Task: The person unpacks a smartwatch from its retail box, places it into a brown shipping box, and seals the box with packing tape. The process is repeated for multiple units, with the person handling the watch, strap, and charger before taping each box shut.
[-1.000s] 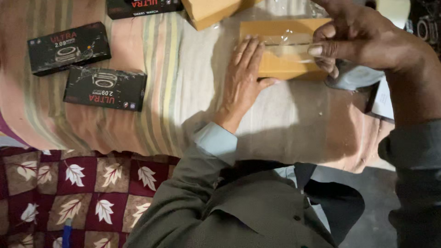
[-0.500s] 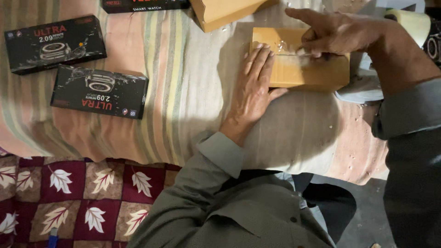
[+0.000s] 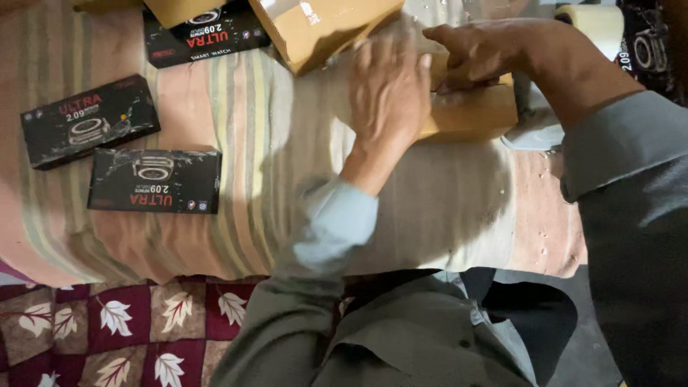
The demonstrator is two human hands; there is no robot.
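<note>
A flat tan cardboard parcel (image 3: 476, 113) lies on the striped cloth. My left hand (image 3: 387, 89) presses flat on its left end, fingers spread and blurred. My right hand (image 3: 480, 51) rests on the parcel's top edge with fingers curled down onto it. Whether anything is pinched in the right fingers is hidden.
Two black product boxes (image 3: 89, 120) (image 3: 154, 180) lie at left, and another black box (image 3: 208, 34) sits at the top. An open tan carton (image 3: 322, 25) is behind my left hand. A roll of tape (image 3: 595, 20) stands top right. A maroon leaf-print blanket (image 3: 107, 330) covers the near edge.
The view has shifted, so the boxes sit lower and more to the right. My right hand has dropped from above the parcel onto its top edge. My left hand stays on the parcel.
</note>
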